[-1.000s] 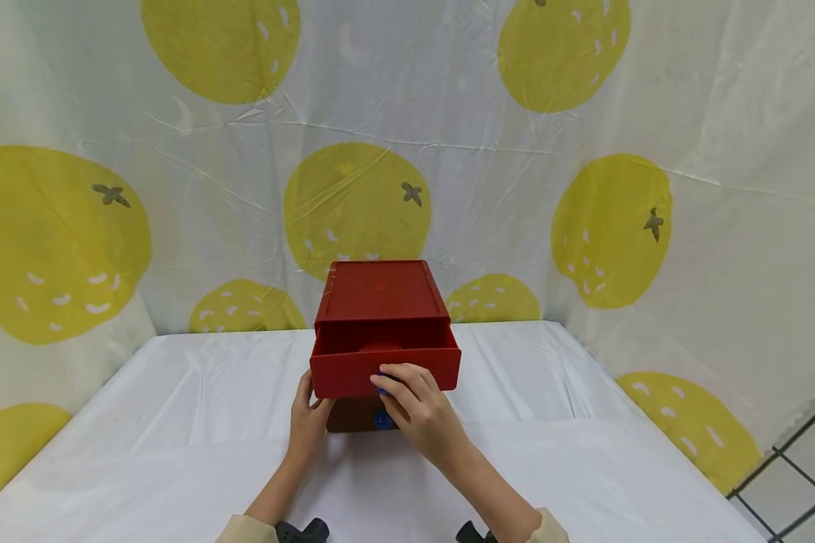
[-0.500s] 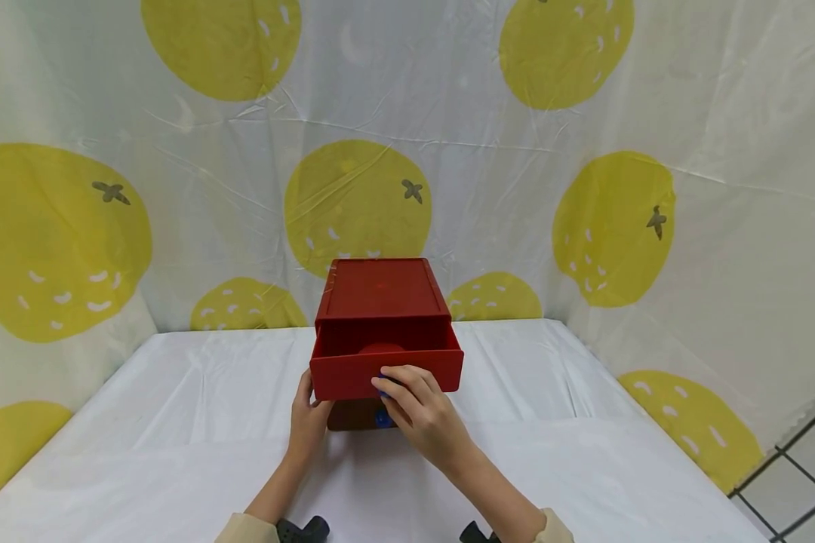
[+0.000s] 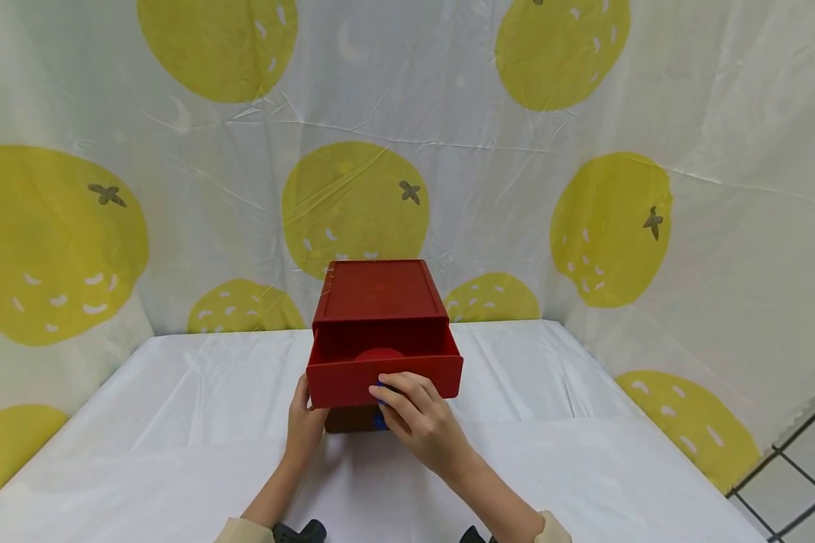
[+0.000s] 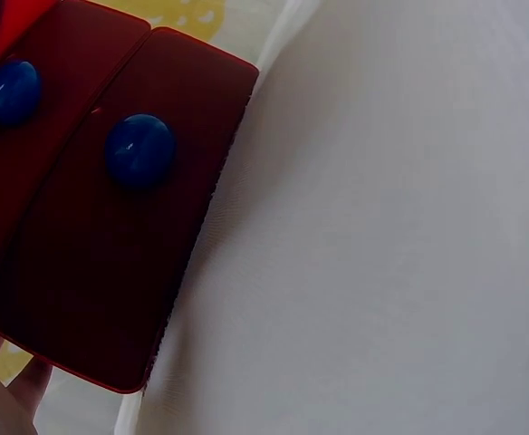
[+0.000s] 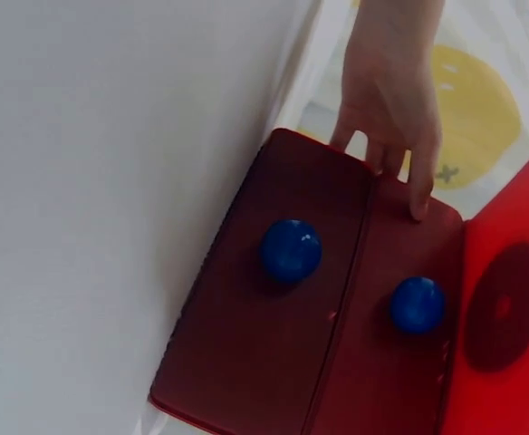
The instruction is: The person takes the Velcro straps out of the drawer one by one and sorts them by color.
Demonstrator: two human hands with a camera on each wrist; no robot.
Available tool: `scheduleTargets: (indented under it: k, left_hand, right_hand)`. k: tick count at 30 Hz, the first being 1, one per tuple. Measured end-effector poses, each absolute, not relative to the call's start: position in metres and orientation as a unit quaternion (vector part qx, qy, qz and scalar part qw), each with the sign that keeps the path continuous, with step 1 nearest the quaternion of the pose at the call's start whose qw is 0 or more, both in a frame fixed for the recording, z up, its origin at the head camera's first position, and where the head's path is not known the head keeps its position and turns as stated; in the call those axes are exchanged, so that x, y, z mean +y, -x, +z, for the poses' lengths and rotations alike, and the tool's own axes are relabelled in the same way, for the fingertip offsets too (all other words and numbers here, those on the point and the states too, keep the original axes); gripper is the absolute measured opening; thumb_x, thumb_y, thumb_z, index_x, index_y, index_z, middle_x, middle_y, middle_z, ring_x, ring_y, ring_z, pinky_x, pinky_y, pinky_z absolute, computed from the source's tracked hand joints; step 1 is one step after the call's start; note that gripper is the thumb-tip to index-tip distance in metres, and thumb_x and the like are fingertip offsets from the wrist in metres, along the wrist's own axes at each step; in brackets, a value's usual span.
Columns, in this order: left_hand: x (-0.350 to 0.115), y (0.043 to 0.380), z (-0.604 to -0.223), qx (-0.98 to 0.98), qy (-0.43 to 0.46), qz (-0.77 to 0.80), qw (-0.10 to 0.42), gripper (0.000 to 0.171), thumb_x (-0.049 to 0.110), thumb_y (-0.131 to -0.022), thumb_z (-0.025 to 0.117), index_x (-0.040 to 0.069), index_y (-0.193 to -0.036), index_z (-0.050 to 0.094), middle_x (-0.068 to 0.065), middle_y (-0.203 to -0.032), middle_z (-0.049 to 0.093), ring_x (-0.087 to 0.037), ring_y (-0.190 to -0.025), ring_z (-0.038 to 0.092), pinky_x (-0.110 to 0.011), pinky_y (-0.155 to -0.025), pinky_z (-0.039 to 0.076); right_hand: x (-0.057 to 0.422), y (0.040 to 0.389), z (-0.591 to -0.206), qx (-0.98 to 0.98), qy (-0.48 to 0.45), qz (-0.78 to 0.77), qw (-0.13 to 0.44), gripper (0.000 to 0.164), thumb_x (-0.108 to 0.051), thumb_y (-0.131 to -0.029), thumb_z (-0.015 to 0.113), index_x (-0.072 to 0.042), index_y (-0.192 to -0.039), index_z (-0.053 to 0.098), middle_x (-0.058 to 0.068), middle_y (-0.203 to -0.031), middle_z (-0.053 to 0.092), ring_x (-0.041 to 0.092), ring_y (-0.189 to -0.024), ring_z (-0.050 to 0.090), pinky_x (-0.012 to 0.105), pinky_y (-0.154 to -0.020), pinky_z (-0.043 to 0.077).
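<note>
A red drawer cabinet (image 3: 380, 290) stands ahead of me, its top drawer (image 3: 339, 383) pulled partly out. Inside the drawer shows part of a round red object (image 3: 379, 354). My right hand (image 3: 424, 422) pinches the blue knob (image 3: 382, 384) on the drawer front, mostly covered by the fingers. With my left hand (image 3: 306, 426) I grip the cabinet's left side; in the right wrist view that left hand (image 5: 391, 100) has a thumb on the front and fingers behind the edge. Two lower drawers carry blue knobs, a lower one (image 4: 139, 150) and an upper one (image 4: 14, 91).
A white cloth (image 3: 530, 460) covers the table under the cabinet. Behind hangs a pale curtain (image 3: 475, 196) with yellow fruit prints. A black wire grid (image 3: 798, 464) stands at the right edge.
The top drawer has come slightly farther out toward me, with my right hand on its knob. My left hand stays at the cabinet's side.
</note>
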State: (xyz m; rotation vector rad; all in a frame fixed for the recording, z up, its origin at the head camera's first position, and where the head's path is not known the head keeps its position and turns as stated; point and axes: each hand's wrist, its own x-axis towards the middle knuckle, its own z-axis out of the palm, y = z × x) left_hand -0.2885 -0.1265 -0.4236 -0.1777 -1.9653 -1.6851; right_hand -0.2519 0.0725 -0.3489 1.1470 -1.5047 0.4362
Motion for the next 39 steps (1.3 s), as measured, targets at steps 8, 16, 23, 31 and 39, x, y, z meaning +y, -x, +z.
scheduleTargets:
  k: [8, 16, 23, 31, 39]
  left_hand:
    - [-0.129, 0.291, -0.428, -0.728, 0.082, -0.622, 0.276, 0.047, 0.004, -0.086, 0.057, 0.004, -0.130, 0.042, -0.011, -0.129, 0.049, 0.010, -0.106, 0.043, -0.006, -0.081, 0.043]
    - [-0.131, 0.292, -0.427, -0.733, 0.074, -0.621, 0.269, 0.043, 0.004, -0.087, 0.055, 0.002, -0.129, 0.043, -0.013, -0.127, 0.050, 0.011, -0.104, 0.043, -0.007, -0.081, 0.044]
    - [-0.134, 0.293, -0.425, -0.726, 0.064, -0.639, 0.245, 0.045, 0.003, -0.087, 0.054, 0.004, -0.131, 0.042, -0.013, -0.129, 0.049, 0.010, -0.104, 0.044, -0.010, -0.079, 0.046]
    - [-0.137, 0.293, -0.425, -0.727, 0.055, -0.645, 0.230, 0.045, 0.003, -0.088, 0.052, 0.005, -0.132, 0.041, -0.011, -0.129, 0.048, 0.007, -0.105, 0.044, -0.011, -0.079, 0.047]
    - [-0.138, 0.293, -0.423, -0.727, 0.063, -0.649, 0.214, 0.046, 0.004, -0.089, 0.052, 0.007, -0.134, 0.039, -0.010, -0.133, 0.047, 0.008, -0.108, 0.043, -0.011, -0.081, 0.046]
  right_hand:
    - [0.071, 0.256, -0.351, -0.608, -0.496, 0.175, 0.595, 0.019, -0.012, -0.091, 0.050, -0.003, -0.100, 0.064, 0.015, -0.104, 0.061, 0.024, -0.093, 0.055, 0.023, -0.080, 0.050]
    - [0.072, 0.257, -0.349, -0.592, -0.504, 0.166, 0.606, 0.019, -0.014, -0.091, 0.051, -0.003, -0.098, 0.065, 0.015, -0.101, 0.062, 0.024, -0.091, 0.056, 0.023, -0.077, 0.051]
    - [0.074, 0.257, -0.348, -0.582, -0.511, 0.153, 0.613, 0.019, -0.015, -0.091, 0.051, -0.004, -0.097, 0.065, 0.014, -0.100, 0.063, 0.023, -0.090, 0.057, 0.023, -0.077, 0.051]
    - [0.075, 0.257, -0.349, -0.584, -0.519, 0.146, 0.607, 0.019, -0.016, -0.091, 0.052, -0.004, -0.098, 0.065, 0.014, -0.100, 0.063, 0.022, -0.092, 0.056, 0.022, -0.081, 0.051]
    - [0.078, 0.257, -0.347, -0.592, -0.518, 0.124, 0.605, 0.021, -0.017, -0.091, 0.053, -0.005, -0.102, 0.065, 0.012, -0.104, 0.063, 0.021, -0.095, 0.057, 0.023, -0.083, 0.050]
